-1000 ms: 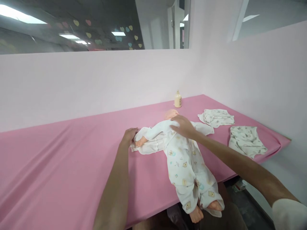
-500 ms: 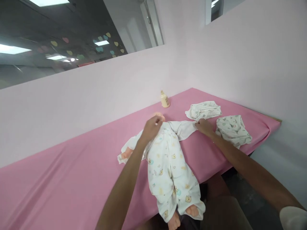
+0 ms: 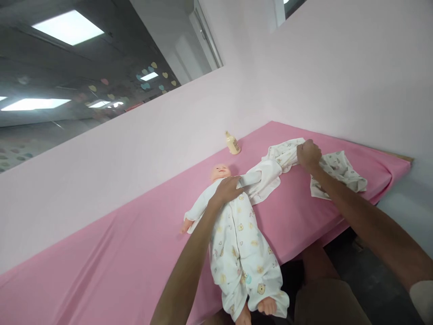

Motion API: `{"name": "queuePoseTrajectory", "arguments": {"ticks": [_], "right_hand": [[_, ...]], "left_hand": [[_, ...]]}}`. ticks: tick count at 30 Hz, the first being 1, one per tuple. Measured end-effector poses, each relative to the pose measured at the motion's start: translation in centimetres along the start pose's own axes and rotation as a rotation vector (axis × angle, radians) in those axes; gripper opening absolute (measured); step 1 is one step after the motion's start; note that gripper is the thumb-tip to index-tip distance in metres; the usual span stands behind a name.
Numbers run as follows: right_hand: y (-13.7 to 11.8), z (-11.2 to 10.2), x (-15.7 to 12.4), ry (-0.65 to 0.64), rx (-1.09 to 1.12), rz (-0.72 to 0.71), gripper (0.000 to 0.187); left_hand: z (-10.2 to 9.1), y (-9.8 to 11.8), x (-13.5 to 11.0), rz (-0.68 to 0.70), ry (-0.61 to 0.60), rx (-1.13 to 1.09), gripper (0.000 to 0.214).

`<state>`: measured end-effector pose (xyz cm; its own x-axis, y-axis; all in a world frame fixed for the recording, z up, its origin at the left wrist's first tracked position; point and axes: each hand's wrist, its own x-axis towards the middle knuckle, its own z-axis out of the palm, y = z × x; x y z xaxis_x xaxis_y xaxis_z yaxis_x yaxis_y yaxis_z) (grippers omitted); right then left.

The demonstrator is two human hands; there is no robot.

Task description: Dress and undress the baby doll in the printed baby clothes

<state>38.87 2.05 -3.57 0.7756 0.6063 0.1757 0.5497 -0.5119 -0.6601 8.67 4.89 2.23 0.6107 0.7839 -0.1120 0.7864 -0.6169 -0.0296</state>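
A baby doll (image 3: pixel 221 171) lies on its back, dressed in white clothes printed with small bears. My left hand (image 3: pixel 230 188) rests across its chest, fingers stretched out over the cloth. Beside the doll's right-hand side in view, a white garment panel (image 3: pixel 265 183) is spread out toward the right. My right hand (image 3: pixel 309 154) is closed in a fist at the far end of that stretch of cloth, apparently gripping a sleeve. Its fingertips are hidden. A patterned folded cloth (image 3: pixel 286 149) lies directly beside this hand, and where it meets the garment is unclear.
A second patterned cloth (image 3: pixel 338 174) lies under my right forearm. A cream bottle (image 3: pixel 232 143) stands near the wall behind the doll's head. The pink-covered table (image 3: pixel 111 257) ends at a front edge, with the doll's feet over it. White walls border the back and right.
My right hand has moved right and away from the doll, and the white garment now spreads out there. My left hand has shifted from near the doll's head down onto its chest, uncovering the face.
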Motion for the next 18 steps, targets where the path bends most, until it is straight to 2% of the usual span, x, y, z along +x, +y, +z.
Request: {"name": "queuePoseTrajectory", "arguments": {"ticks": [2,4,6,11,12,16,18], "right_hand": [[0.4,0.1,0.4,0.008,0.025,0.044,0.038],[0.8,0.6,0.1,-0.029,0.028,0.028,0.037],[1.0,1.2,-0.5,-0.044,0.016,-0.047,0.037],[0.3,1.8,-2.6,0.070,-0.081,-0.279,0.034],[-0.1,1.9,-3.2,0.024,-0.097,-0.319,0.034],[-1.3,2.7,-5.2,-0.311,-0.124,-0.469,0.039],[-1.7,3.3,-5.7,-0.388,-0.110,-0.496,0.042]], "left_hand": [[0.0,0.0,-0.2,-0.004,-0.006,-0.001,0.052],[0.0,0.1,-0.1,-0.008,-0.011,0.012,0.053],[0.2,0.3,0.2,-0.008,-0.013,0.041,0.053],[1.0,2.3,2.3,0.022,0.015,0.179,0.046],[1.2,2.8,2.9,0.050,0.016,0.188,0.044],[2.0,4.9,5.2,0.162,0.024,0.184,0.033],[2.5,5.5,6.0,0.197,0.038,0.172,0.028]]}}
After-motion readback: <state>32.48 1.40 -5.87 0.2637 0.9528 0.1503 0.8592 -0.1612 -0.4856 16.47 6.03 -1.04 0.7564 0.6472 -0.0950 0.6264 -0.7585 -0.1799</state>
